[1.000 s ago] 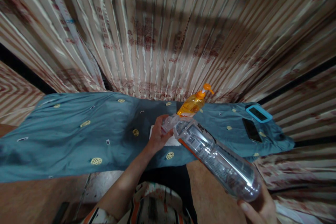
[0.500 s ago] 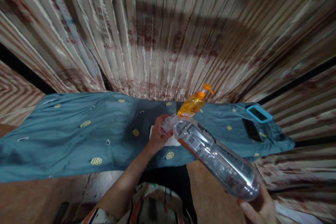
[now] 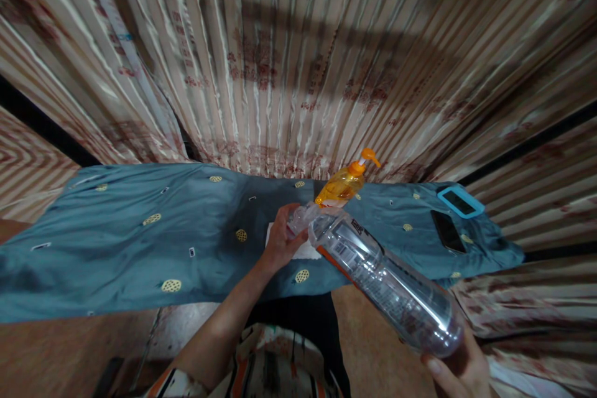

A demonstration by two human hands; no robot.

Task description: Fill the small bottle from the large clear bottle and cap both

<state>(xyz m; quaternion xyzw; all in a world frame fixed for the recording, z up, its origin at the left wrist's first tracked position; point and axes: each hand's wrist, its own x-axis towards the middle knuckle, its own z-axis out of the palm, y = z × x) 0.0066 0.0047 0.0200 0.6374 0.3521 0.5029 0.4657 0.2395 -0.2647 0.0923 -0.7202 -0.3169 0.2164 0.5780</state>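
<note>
A large clear plastic bottle with an orange-edged label is tilted, its narrow end towards the middle of the table and its base low at the right. My right hand is closed around the base. My left hand is closed on a small clear plastic container, held at the large bottle's top end; where the two meet is hard to make out. Behind them an orange pump bottle with amber liquid stands on the table. Partly hidden under my left hand lies a white sheet, perhaps paper.
A teal cloth with pineapple prints covers the table. At its right end lie a black phone and a blue-framed device. Striped curtains hang behind and at both sides, with dark poles at the sides.
</note>
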